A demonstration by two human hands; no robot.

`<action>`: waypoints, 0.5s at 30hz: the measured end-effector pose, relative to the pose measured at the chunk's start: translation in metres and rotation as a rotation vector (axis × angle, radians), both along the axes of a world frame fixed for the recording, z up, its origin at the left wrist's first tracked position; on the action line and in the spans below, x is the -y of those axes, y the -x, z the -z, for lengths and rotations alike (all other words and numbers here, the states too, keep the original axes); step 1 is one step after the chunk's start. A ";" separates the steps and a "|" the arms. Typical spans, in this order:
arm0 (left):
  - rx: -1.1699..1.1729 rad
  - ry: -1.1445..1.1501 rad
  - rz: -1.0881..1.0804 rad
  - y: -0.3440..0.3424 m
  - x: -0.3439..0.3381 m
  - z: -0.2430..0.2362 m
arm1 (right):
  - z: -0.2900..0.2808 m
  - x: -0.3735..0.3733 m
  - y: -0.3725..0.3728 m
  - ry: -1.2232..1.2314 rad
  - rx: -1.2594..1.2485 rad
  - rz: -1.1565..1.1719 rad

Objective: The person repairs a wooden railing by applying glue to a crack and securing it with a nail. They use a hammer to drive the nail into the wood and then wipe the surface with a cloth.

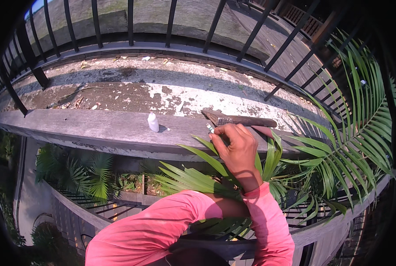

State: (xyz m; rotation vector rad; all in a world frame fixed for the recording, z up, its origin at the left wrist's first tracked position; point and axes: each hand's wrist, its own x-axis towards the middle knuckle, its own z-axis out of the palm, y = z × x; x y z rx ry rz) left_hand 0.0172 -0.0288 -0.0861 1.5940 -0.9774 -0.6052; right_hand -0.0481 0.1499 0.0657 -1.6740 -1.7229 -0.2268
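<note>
My right hand (236,145) is closed in a pinch above the weathered wooden rail (96,128). Between thumb and forefinger is a small white piece with dark green marks (210,128); its exact kind is too small to tell. To the left of it, a small white bottle (153,123) with a narrow tip stands upright on the rail. Just beyond my fingers lies a dark brown wooden piece (246,120), long and angled at its left end. My left forearm (231,206) passes beneath the right one, and the left hand is hidden behind it and the leaves.
Green palm fronds (357,119) spread over the right side and around my right wrist. Black metal railing bars (130,22) rise beyond a ledge with peeling white paint (184,97). A reddish-brown flat piece (262,131) lies beside my hand. More plants (80,173) grow below the rail.
</note>
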 end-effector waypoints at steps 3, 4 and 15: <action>0.009 0.005 -0.029 0.002 -0.003 0.000 | 0.010 -0.022 0.019 -0.020 0.243 0.006; 0.014 0.004 -0.045 0.004 -0.004 0.000 | 0.014 -0.027 0.024 -0.023 0.270 0.004; 0.044 0.013 -0.176 0.018 -0.024 -0.002 | 0.010 -0.031 0.047 -0.096 0.156 -0.098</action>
